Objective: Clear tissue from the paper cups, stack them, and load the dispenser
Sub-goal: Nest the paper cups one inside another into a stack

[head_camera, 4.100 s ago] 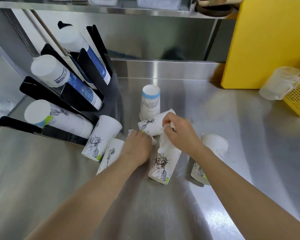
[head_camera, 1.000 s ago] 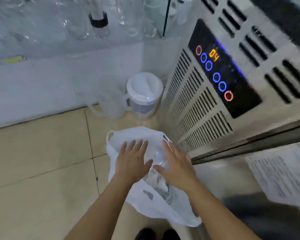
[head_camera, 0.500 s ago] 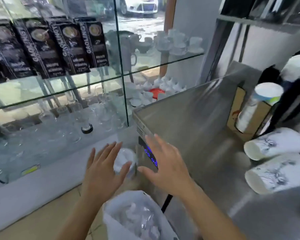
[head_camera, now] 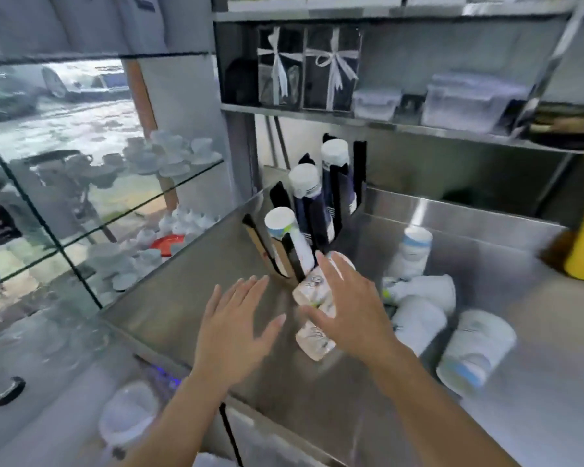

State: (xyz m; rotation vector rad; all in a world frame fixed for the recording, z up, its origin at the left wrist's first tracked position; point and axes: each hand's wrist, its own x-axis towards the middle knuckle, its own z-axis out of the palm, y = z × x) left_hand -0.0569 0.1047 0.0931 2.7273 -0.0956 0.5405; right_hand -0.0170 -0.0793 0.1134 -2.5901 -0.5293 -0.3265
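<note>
Steel counter [head_camera: 189,298] in a café prep corner; both hands empty, reaching for the loose cups.

Left hand [head_camera: 231,326] and right hand [head_camera: 349,308] hover with fingers spread, gripping nothing, over the counter's left part. Two printed paper cups [head_camera: 312,298] lie on their sides just under the right hand, probably next to be stacked. More cups [head_camera: 418,298] lie tipped toward mid-counter; one [head_camera: 413,252] stands upside down further back. Black dispenser [head_camera: 317,210] at the back-left corner holds sloped rows of stacked cups, so new stacks slide in. Tissue not visible; frame blurred.
</note>
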